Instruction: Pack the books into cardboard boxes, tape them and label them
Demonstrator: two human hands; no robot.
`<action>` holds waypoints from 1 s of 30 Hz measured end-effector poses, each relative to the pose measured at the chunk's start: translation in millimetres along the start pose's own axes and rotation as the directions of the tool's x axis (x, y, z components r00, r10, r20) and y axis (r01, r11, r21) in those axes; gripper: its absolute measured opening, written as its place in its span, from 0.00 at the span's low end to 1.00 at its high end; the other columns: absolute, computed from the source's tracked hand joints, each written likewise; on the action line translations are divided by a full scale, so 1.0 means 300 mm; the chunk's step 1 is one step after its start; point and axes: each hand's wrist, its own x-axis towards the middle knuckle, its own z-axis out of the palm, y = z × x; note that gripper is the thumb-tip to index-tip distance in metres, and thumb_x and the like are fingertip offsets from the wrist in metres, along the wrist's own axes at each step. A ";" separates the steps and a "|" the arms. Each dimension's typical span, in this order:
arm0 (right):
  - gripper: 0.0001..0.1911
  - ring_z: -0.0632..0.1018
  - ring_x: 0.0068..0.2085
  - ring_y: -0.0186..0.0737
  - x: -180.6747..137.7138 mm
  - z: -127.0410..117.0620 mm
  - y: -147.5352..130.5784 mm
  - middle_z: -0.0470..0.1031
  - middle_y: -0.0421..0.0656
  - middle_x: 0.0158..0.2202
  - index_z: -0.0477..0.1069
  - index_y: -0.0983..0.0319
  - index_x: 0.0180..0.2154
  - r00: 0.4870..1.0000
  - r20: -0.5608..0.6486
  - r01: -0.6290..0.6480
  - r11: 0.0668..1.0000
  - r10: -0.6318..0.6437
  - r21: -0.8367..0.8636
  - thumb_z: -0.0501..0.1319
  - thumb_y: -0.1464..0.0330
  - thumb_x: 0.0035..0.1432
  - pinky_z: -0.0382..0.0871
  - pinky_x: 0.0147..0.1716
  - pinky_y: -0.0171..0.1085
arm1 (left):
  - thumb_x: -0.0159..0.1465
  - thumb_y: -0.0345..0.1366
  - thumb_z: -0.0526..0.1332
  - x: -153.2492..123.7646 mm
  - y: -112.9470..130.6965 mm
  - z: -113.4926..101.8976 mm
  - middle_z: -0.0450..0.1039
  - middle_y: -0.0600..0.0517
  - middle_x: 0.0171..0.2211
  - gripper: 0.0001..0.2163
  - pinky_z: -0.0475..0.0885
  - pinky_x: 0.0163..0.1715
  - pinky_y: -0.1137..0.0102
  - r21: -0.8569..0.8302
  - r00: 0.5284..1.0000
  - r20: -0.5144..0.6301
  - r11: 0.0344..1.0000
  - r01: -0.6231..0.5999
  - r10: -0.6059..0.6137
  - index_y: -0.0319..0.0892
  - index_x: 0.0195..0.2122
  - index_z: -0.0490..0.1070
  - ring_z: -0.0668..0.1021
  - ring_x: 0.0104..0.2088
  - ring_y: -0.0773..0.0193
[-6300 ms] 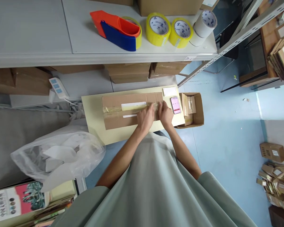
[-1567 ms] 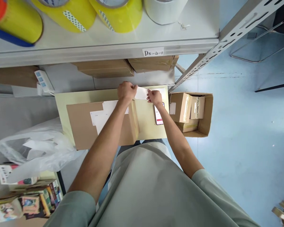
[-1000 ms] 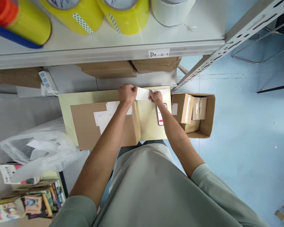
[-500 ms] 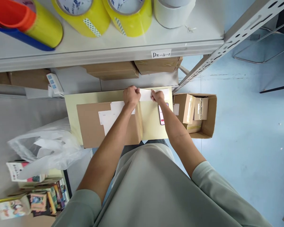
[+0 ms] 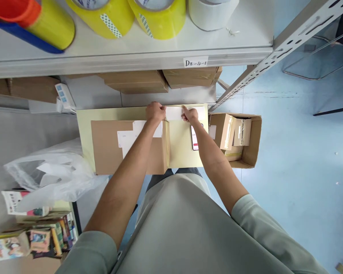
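Between my two hands a white paper strip point(image 5: 174, 113) lies along the far edge of the pale yellow board point(image 5: 183, 158). The fingers of my left hand point(image 5: 156, 111) are closed in a pinch at the strip's left end. My right hand point(image 5: 189, 115) is also closed, pinching the strip near its middle, and the paper runs on past it to the right. Left of the strip rests a cardboard box point(image 5: 108, 148) with white labels point(image 5: 128, 139) on its top, partly hidden by my left forearm. A phone point(image 5: 194, 139) with a lit screen lies beside my right wrist.
An open carton point(image 5: 250, 152) holding smaller boxes stands right of the board. Above, a metal shelf point(image 5: 131, 61) carries yellow tape rolls point(image 5: 160, 23) and a white roll point(image 5: 211, 17). At left are a plastic bag point(image 5: 65, 186) and stacked books point(image 5: 51, 236).
My left hand has shifted slightly left, away from my right hand, which stays almost in place. The view has moved a little.
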 end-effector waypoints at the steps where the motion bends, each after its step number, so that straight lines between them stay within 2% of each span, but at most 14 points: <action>1: 0.34 0.71 0.14 0.30 0.002 -0.001 0.001 0.73 0.39 0.15 0.73 0.60 0.21 1.000 0.008 0.002 1.000 -0.002 0.010 0.59 0.53 0.81 0.66 0.18 0.29 | 0.75 0.38 0.63 0.008 -0.002 -0.001 0.84 0.45 0.31 0.11 0.81 0.47 0.62 -0.056 0.999 0.036 0.998 0.036 -0.034 0.40 0.44 0.85 0.87 0.38 0.52; 4: 0.34 0.71 0.14 0.29 0.007 -0.002 0.005 0.73 0.39 0.15 0.73 0.60 0.22 1.000 0.013 0.004 1.000 -0.004 0.014 0.59 0.52 0.81 0.66 0.17 0.29 | 0.75 0.38 0.64 0.032 -0.006 -0.009 0.82 0.46 0.29 0.11 0.82 0.42 0.63 -0.135 0.992 0.086 0.985 0.108 -0.097 0.38 0.46 0.85 0.86 0.32 0.53; 6: 0.33 0.71 0.14 0.29 0.011 0.000 0.009 0.73 0.38 0.15 0.73 0.60 0.22 1.000 0.008 -0.001 1.000 0.001 -0.003 0.61 0.53 0.80 0.66 0.17 0.28 | 0.74 0.38 0.65 0.046 -0.009 -0.019 0.83 0.45 0.29 0.11 0.82 0.46 0.63 -0.084 0.993 0.069 0.992 0.097 -0.091 0.38 0.44 0.86 0.86 0.33 0.53; 10: 0.32 0.72 0.14 0.30 0.021 0.005 0.015 0.72 0.38 0.15 0.72 0.60 0.23 1.000 -0.004 0.003 0.999 -0.004 -0.032 0.62 0.52 0.79 0.67 0.17 0.28 | 0.74 0.40 0.65 0.060 -0.012 -0.028 0.85 0.41 0.34 0.13 0.80 0.56 0.62 0.055 0.997 0.056 0.997 0.049 -0.052 0.38 0.41 0.87 0.87 0.40 0.51; 14: 0.32 0.73 0.15 0.30 0.017 0.008 0.017 0.72 0.37 0.15 0.72 0.60 0.23 1.000 -0.023 0.012 0.999 -0.013 -0.041 0.62 0.52 0.80 0.68 0.19 0.27 | 0.72 0.41 0.65 0.068 -0.008 -0.032 0.87 0.36 0.44 0.14 0.76 0.63 0.58 0.119 0.999 0.021 0.992 0.041 -0.044 0.37 0.47 0.87 0.86 0.51 0.45; 17: 0.33 0.74 0.15 0.28 -0.001 0.008 0.014 0.73 0.37 0.16 0.72 0.60 0.21 0.999 -0.045 0.021 0.999 -0.023 -0.047 0.61 0.54 0.81 0.69 0.21 0.27 | 0.72 0.39 0.64 0.073 -0.008 -0.076 0.86 0.36 0.49 0.13 0.75 0.63 0.57 0.142 0.999 -0.038 0.989 0.029 -0.024 0.40 0.50 0.86 0.84 0.56 0.43; 20: 0.34 0.74 0.15 0.28 -0.024 0.005 0.009 0.73 0.37 0.16 0.71 0.60 0.20 0.997 -0.067 0.040 0.998 -0.043 -0.057 0.61 0.54 0.81 0.69 0.21 0.27 | 0.73 0.40 0.64 0.040 -0.018 -0.160 0.86 0.40 0.47 0.10 0.75 0.61 0.57 0.121 0.996 -0.071 0.992 -0.046 0.055 0.43 0.43 0.85 0.84 0.55 0.45; 22: 0.33 0.74 0.14 0.29 -0.038 0.004 0.005 0.72 0.37 0.15 0.71 0.59 0.20 0.996 -0.078 0.034 0.998 -0.038 -0.044 0.63 0.54 0.80 0.69 0.21 0.27 | 0.73 0.42 0.65 -0.026 -0.035 -0.221 0.86 0.43 0.43 0.10 0.76 0.57 0.59 0.026 0.988 -0.092 0.993 -0.119 0.121 0.42 0.40 0.83 0.85 0.51 0.49; 24: 0.32 0.74 0.14 0.30 -0.050 0.003 -0.002 0.72 0.37 0.14 0.71 0.59 0.21 0.997 -0.081 -0.001 1.000 0.001 0.003 0.65 0.54 0.78 0.70 0.21 0.28 | 0.74 0.43 0.65 -0.133 -0.062 -0.276 0.85 0.46 0.38 0.11 0.77 0.50 0.63 -0.152 0.981 -0.117 0.973 -0.172 0.155 0.42 0.40 0.81 0.85 0.44 0.53; 28: 0.29 0.74 0.14 0.32 -0.077 -0.001 -0.027 0.71 0.37 0.13 0.72 0.60 0.23 0.997 -0.055 -0.042 0.997 0.046 0.072 0.65 0.57 0.79 0.72 0.21 0.29 | 0.72 0.48 0.66 -0.411 -0.153 -0.358 0.80 0.49 0.31 0.14 0.72 0.32 0.68 -0.521 0.982 -0.128 0.834 -0.183 0.136 0.43 0.35 0.79 0.81 0.31 0.60; 30: 0.27 0.74 0.14 0.33 -0.098 -0.007 -0.044 0.71 0.38 0.13 0.72 0.60 0.24 0.999 -0.029 -0.032 0.996 0.035 0.085 0.67 0.59 0.77 0.74 0.21 0.29 | 0.68 0.52 0.70 -0.546 -0.205 -0.384 0.78 0.50 0.28 0.16 0.70 0.30 0.68 -0.637 0.986 -0.129 0.753 -0.168 0.111 0.44 0.33 0.78 0.79 0.29 0.61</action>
